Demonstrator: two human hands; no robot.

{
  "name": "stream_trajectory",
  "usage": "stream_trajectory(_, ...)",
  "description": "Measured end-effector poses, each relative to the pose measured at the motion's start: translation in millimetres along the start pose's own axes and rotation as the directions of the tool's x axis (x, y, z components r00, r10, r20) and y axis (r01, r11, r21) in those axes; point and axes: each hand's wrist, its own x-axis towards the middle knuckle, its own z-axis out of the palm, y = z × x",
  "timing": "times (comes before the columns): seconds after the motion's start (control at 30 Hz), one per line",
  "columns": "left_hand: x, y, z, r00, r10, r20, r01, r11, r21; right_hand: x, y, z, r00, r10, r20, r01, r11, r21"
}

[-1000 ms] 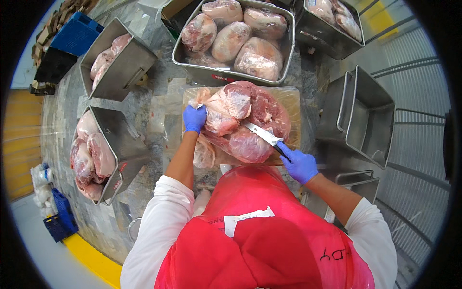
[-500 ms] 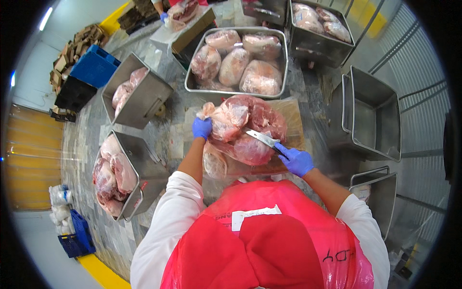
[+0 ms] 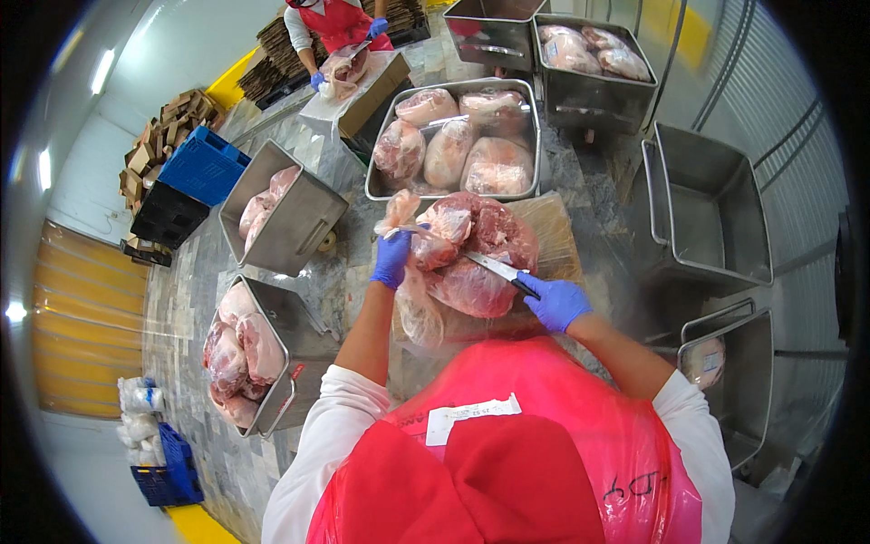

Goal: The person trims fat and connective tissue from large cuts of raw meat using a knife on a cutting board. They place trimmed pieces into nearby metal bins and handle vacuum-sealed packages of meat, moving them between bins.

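Lifted higher now, the left hand (image 3: 391, 258) pinches slippery plastic wrap (image 3: 399, 213) off the heavy, soft meat (image 3: 476, 258); the right hand (image 3: 555, 304) grips the knife (image 3: 494, 267).

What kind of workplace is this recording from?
Most likely a meat-processing or butchery room. The right hand holds a knife against a large meat cut on a cutting board, and steel bins of meat stand around.

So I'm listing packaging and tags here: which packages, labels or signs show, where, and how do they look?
White label: on the red apron, a rectangular strip.
Clear wrap: hanging off the meat below the left hand.
Bagged cut: right-hand steel bin, pale label.
White bags: floor, far left.
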Motion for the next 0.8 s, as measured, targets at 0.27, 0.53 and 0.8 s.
stream_trajectory(0.27,-41,0,41,0.979,-0.130,0.159,0.176,0.932,-0.316,4,-19,-4,0.999,0.025,0.040,-0.027,0.998,0.064)
stream_trajectory(0.53,-39,9,27,0.946,-0.322,0.050,0.325,0.928,-0.184,20,5,16,0.995,-0.069,-0.071,0.083,0.970,0.228)
stream_trajectory(0.8,-52,16,43,0.995,-0.081,-0.054,0.093,0.625,0.775,13,-15,-44,0.996,-0.009,0.083,0.016,0.996,-0.090)
